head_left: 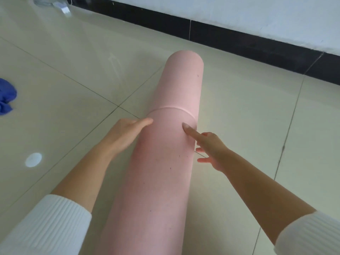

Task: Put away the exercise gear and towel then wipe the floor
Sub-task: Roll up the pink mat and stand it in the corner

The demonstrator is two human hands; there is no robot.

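Note:
A pink exercise mat, rolled into a thick cylinder, lies on the pale tiled floor and runs from the bottom centre up toward the wall. My left hand presses flat against the roll's left side with straight fingers. My right hand is at the roll's right side, its thumb resting on top of the mat and its other fingers spread beside it. A thin band circles the roll just beyond both hands. A crumpled blue cloth lies on the floor at the far left edge.
A white wall with a black skirting board runs diagonally across the top right, close to the roll's far end. A clear plastic item sits at the top left. A round bright spot shows on the tiles at left.

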